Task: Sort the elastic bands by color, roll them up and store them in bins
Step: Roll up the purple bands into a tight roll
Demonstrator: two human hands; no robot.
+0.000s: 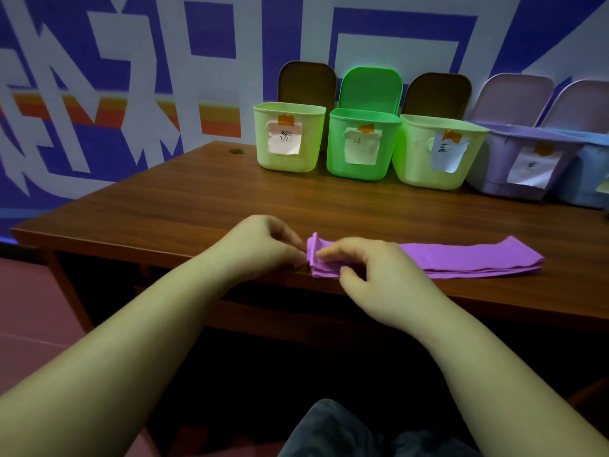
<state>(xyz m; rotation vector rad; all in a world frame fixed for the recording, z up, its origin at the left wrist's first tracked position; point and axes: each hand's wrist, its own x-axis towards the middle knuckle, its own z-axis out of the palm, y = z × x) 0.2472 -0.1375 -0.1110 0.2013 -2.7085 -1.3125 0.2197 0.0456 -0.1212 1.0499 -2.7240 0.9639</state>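
Fingers, left: left hand pinches the raised, upturned end of the long flat purple elastic band; fingertips curled onto the fold.
Fingers, right: right hand rests on the same end, index finger laid along the top of the folded layers, thumb tucked under at the near edge; it appears to hold the fold in place.
Band position: lies flat on the dark wooden table, close to the near edge, running to the right away from the hands. Only its left end is turned up.
Roll state: barely begun, one small fold or first turn at most. Most of the length is unrolled.
Bins: five open-lidded plastic bins in a row at the back of the table, each with a taped paper label: pale yellow-green bin on the left, bright green bin, second pale yellow-green bin, lilac bin, light blue bin at the frame's right edge.
Bin contents: interiors not visible from this angle; cannot tell what is already stored.
Other bands: none seen on the table.
Progress (judgement): this band is at the start of rolling. Left to do: finish the roll and drop it in its matching bin, probably the lilac one; label writing too blurred to confirm.
Overall progress: cannot be judged, since bin contents are hidden.
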